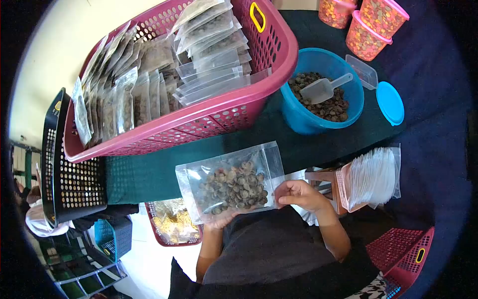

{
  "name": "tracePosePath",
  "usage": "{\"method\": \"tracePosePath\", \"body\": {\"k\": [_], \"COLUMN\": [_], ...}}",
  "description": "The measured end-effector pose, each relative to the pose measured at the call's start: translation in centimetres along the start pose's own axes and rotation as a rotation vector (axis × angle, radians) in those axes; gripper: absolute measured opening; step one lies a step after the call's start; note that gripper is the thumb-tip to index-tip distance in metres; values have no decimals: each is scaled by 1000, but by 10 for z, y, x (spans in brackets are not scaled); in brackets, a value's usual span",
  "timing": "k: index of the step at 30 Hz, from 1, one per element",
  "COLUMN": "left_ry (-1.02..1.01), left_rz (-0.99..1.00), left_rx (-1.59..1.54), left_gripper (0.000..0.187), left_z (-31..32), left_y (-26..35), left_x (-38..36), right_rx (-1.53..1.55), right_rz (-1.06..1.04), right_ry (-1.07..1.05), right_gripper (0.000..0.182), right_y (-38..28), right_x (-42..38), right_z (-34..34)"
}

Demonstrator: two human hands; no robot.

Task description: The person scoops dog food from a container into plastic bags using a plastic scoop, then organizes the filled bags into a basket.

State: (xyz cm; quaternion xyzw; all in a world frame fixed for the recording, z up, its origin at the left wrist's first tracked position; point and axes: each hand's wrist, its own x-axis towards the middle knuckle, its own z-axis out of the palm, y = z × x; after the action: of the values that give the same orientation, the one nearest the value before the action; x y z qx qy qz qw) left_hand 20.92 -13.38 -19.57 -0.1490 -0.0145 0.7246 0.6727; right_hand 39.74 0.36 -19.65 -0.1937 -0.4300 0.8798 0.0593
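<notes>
A clear plastic bag (234, 184) of small dark round pieces is held up in front of my body, below the pink basket. My right hand (299, 195) pinches the bag's right edge between thumb and fingers. Beneath its lower left part is my left hand (221, 220), partly hidden by the bag, supporting it from below. A large pink basket (199, 122) holds many upright filled bags. To its right, a blue bucket (318, 125) contains similar dark pieces, with a clear scoop (318, 91) lying on them.
A blue lid (390, 103) and a clear container (362, 72) lie beside the bucket. Pink-lidded tubs (368, 37) stand at top right. Empty bags (372, 177) fill a pink holder at right. Black basket (74, 184) stands left; a person (40, 217) is beyond it.
</notes>
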Motion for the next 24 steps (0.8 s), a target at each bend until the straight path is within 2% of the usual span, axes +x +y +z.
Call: {"method": "tracePosePath", "body": {"k": [5,15,24], "left_ry": [27,102,99], "left_rz": [-37,-97,-61], "left_rx": [-5,-18,-16], "left_gripper": [63,63,63], "left_z": [-1,-6,-8], "left_y": [23,32,15], "left_x": [0,11,19], "right_rx": [-48,2,-26], "right_rz": [-50,-128,-187], "right_ry": [65,407,454], "right_gripper": [13,13,10], "right_y": [16,31,40], "right_x": [10,11,11], "right_z": [18,35,21]}}
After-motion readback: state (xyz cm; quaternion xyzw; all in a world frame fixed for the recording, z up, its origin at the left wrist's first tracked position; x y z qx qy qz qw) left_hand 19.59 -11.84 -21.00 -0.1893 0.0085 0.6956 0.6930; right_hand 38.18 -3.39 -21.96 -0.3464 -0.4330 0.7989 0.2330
